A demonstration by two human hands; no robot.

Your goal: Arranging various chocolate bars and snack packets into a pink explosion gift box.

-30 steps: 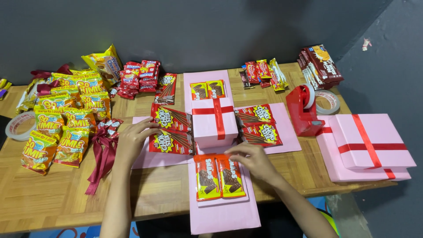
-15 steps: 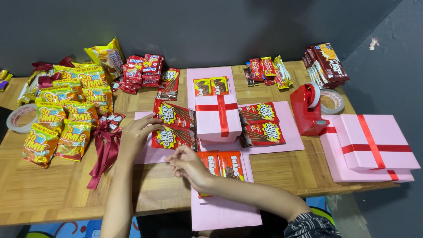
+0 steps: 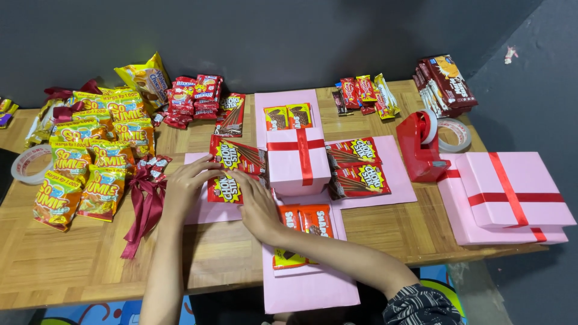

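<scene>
A pink cross-shaped paper sheet [image 3: 310,289] lies on the wooden table [image 3: 72,265], with a small pink box tied in red ribbon [image 3: 297,161] at its centre. My left hand [image 3: 189,180] and my right hand [image 3: 256,201] both press on a red chocolate-stick packet [image 3: 226,188] on the left flap. A second such packet [image 3: 238,155] lies just above it. Two more red packets [image 3: 360,165] sit on the right flap, orange wafer packs [image 3: 307,222] on the near flap under my right forearm, and small packs [image 3: 288,117] on the far flap.
Yellow snack bags [image 3: 90,162] and dark red ribbon bows [image 3: 144,198] fill the left side. Red snack packs [image 3: 192,99] lie at the back, biscuit boxes [image 3: 445,84] at the back right. A red tape dispenser [image 3: 418,147], tape rolls [image 3: 27,164] and two stacked pink boxes [image 3: 512,192] also stand here.
My right hand has left the orange packs on the near flap and crossed over to the left flap, joining my left hand on the red packet.
</scene>
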